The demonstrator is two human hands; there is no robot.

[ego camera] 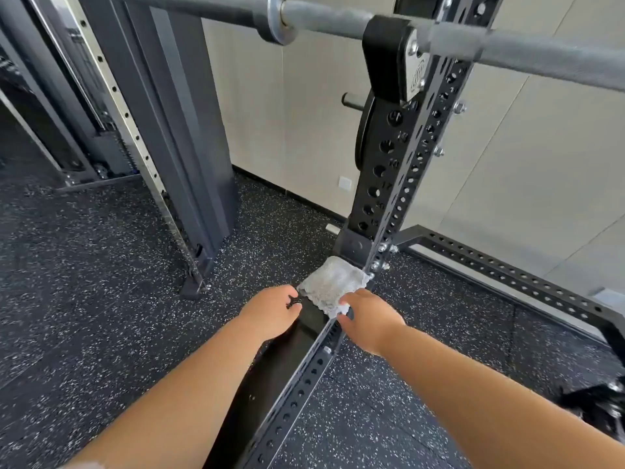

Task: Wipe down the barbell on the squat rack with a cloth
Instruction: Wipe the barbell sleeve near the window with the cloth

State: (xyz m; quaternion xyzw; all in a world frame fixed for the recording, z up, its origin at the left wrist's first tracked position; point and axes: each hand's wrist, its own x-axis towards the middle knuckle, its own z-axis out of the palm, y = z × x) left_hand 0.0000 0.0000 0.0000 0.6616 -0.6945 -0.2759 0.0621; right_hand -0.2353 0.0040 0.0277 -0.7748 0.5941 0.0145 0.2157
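Note:
A grey steel barbell (507, 50) lies across the top of the view, resting in a black hook (385, 59) on the black perforated rack upright (399, 170). Far below it, a folded grey-white cloth (329, 282) lies on the rack's black base beam (287, 367) near the foot of the upright. My right hand (370, 316) pinches the cloth's near edge between thumb and fingers. My left hand (270, 311) rests on the beam just left of the cloth, fingers curled at its corner; whether it grips the cloth is unclear.
Speckled black rubber floor (101, 282) surrounds the rack. A grey machine column with a chrome guide rail (142, 137) stands at left. A weight plate (367, 130) hangs behind the upright. A perforated rear beam (507, 269) runs right along the beige wall.

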